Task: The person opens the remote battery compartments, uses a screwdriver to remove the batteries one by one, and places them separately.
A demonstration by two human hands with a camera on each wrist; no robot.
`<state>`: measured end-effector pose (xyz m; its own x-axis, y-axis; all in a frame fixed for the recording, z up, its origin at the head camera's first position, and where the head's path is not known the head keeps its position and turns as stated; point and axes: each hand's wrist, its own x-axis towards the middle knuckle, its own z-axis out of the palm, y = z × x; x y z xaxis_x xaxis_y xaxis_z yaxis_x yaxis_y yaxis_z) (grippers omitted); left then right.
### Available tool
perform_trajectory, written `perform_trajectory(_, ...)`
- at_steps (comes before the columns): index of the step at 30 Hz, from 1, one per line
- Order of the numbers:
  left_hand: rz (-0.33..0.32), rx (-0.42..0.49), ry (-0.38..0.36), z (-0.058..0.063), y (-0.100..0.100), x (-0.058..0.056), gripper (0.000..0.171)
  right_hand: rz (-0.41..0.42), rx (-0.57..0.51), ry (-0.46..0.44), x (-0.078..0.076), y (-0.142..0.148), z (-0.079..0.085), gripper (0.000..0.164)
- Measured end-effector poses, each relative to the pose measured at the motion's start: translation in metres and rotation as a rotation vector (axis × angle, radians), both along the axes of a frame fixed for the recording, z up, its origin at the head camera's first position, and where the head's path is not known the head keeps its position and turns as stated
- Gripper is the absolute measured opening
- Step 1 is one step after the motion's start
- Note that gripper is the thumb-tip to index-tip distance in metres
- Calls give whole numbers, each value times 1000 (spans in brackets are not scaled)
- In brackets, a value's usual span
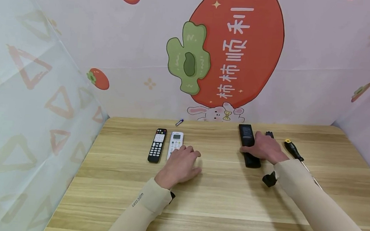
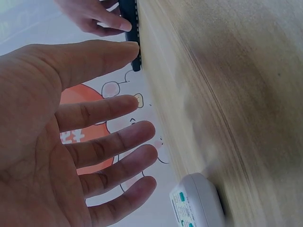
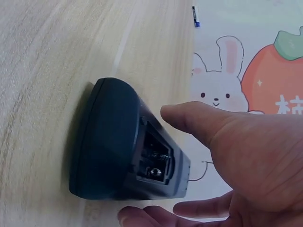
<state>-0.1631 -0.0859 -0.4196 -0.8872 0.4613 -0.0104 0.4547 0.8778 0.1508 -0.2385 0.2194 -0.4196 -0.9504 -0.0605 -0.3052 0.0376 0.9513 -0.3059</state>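
A black remote control (image 1: 246, 134) lies face down on the wooden table, its uncovered battery compartment (image 3: 156, 158) showing metal contacts. Over it spans my right hand (image 1: 264, 147), thumb by its left edge and fingers at the opposite side; in the right wrist view a gap shows between thumb and remote. My left hand (image 1: 181, 165) has relaxed, spread fingers with nothing in them. It is by the lower right part of a white remote control (image 1: 177, 136), covering that part in the head view. A black remote with white buttons (image 1: 157, 145) lies face up left of the white one.
A small battery (image 1: 179, 122) lies near the back wall. Right of my right hand is a screwdriver (image 1: 293, 150) with a black and yellow handle, its shaft partly behind my sleeve. A black object (image 1: 269, 179) shows partly under my right forearm. Printed cloth walls (image 1: 134, 97) enclose the table (image 1: 211, 199).
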Motion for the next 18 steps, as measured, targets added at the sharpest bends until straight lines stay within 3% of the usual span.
perform_trajectory(11,55,50,-25,3,-6,-8,45,35,-15,94,16,-1,11,83)
perform_trajectory(18,121,62,-9,3,-13,-17,47,43,0,75,26,-8,18,83)
